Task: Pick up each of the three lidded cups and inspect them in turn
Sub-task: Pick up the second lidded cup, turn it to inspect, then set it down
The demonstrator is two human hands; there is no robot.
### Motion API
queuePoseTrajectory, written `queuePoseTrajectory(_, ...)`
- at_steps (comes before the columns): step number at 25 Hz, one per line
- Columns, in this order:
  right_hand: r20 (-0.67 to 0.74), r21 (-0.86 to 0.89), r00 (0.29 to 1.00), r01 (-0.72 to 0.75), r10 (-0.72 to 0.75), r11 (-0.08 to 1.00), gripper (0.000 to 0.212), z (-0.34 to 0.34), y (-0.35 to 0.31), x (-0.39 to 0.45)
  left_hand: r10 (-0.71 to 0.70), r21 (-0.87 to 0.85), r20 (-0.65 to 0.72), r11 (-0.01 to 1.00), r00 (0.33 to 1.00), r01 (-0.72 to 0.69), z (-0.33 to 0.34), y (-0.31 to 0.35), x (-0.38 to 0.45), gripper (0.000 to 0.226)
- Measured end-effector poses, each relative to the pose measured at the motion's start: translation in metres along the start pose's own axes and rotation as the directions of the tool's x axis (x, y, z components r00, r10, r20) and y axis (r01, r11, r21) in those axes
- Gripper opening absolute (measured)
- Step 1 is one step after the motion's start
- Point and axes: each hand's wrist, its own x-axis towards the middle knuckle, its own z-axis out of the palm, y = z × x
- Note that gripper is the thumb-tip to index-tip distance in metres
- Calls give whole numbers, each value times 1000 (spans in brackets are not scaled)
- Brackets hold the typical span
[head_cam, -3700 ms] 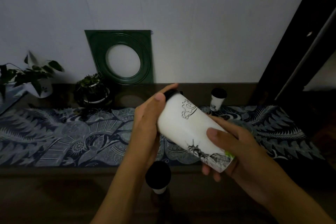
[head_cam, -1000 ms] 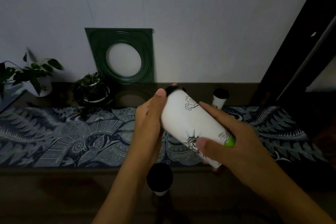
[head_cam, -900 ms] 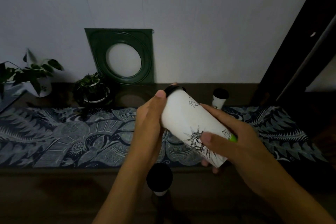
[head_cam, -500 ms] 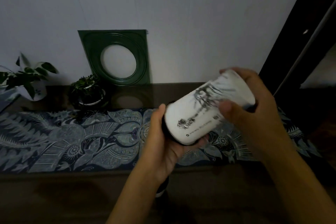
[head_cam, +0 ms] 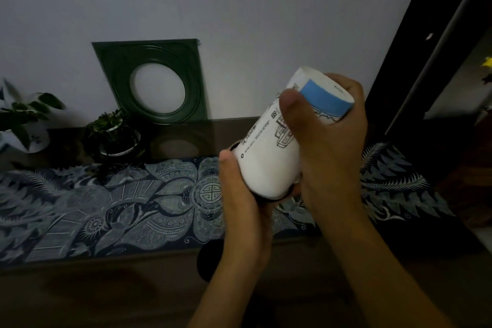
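I hold a tall white lidded cup [head_cam: 269,165] with black line drawings and a blue band near its base. It is tipped over, base up to the right and black lid down towards me. My left hand [head_cam: 241,202] cups the lid end from below. My right hand [head_cam: 330,146] wraps the upper body, thumb across the drawings. A second cup shows only its black lid [head_cam: 209,261] behind my left wrist, near the table's front edge. The small third cup is hidden behind my hands.
A blue patterned runner [head_cam: 106,202] covers the dark table. Two potted plants [head_cam: 114,133] [head_cam: 24,125] stand at the back left. A green square frame with a round hole [head_cam: 157,80] leans on the white wall. A dark door frame [head_cam: 415,61] rises at the right.
I have flipped the cup: its base swung up and to the right, its lid came down into my left palm. It has also turned, so the blue band now faces me.
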Motion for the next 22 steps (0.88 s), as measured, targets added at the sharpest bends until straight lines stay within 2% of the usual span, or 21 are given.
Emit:
queuePoseTrajectory(2, 209, 28, 978, -7, 1, 1000, 77, -12, -1, 9, -171, -78, 72, 981, 983, 176, -3, 10, 2, 60)
queuePoseTrajectory(4, 396, 37, 917, -59, 39, 998, 96, -22, -6, 19, -376, -63, 199, 917, 905, 395, -5, 20, 4, 74)
queuePoseTrajectory(5, 441, 16, 895, -83, 68, 996, 103, -24, -9, 22, -431, -44, 245, 890, 868, 454, -5, 22, 5, 76)
queuePoseTrajectory(6, 443, -6, 892, -95, 88, 995, 106, -23, -10, 24, -439, -50, 258, 883, 860, 466, -4, 22, 6, 76)
queuePoseTrajectory(8, 336, -25, 938, -82, 86, 996, 101, -16, -11, 19, -348, -111, 189, 921, 918, 372, 2, 16, 5, 69)
queuePoseTrajectory(11, 58, -23, 997, -56, 58, 998, 57, -3, -5, 2, -109, -64, 6, 992, 994, 109, 10, 2, 3, 56)
queuePoseTrajectory(13, -13, 18, 999, -51, 52, 999, 48, -1, -3, -8, -29, -40, -67, 999, 997, 27, 8, -3, 5, 52)
queuePoseTrajectory(14, 6, 20, 999, -35, 35, 999, 51, -3, -2, -9, -43, -53, -58, 998, 997, 40, 6, 0, 6, 52)
queuePoseTrajectory(16, 187, 14, 982, -23, 20, 1000, 69, -14, -6, 1, -185, -105, 43, 976, 982, 189, 3, 10, 7, 52)
queuePoseTrajectory(18, 402, 33, 915, -46, 29, 998, 90, -26, -10, 14, -374, -83, 195, 915, 907, 395, 1, 24, 7, 52)
queuePoseTrajectory(19, 476, 36, 879, -50, 27, 998, 93, -29, -13, 19, -435, -45, 241, 888, 868, 458, 1, 28, 6, 54)
queuePoseTrajectory(20, 501, 29, 865, -51, 30, 998, 95, -29, -15, 21, -460, -24, 250, 877, 852, 481, 2, 30, 5, 57)
queuePoseTrajectory(22, 415, 13, 909, -48, 38, 999, 101, -23, -16, 21, -394, -57, 205, 909, 896, 413, 3, 27, 6, 59)
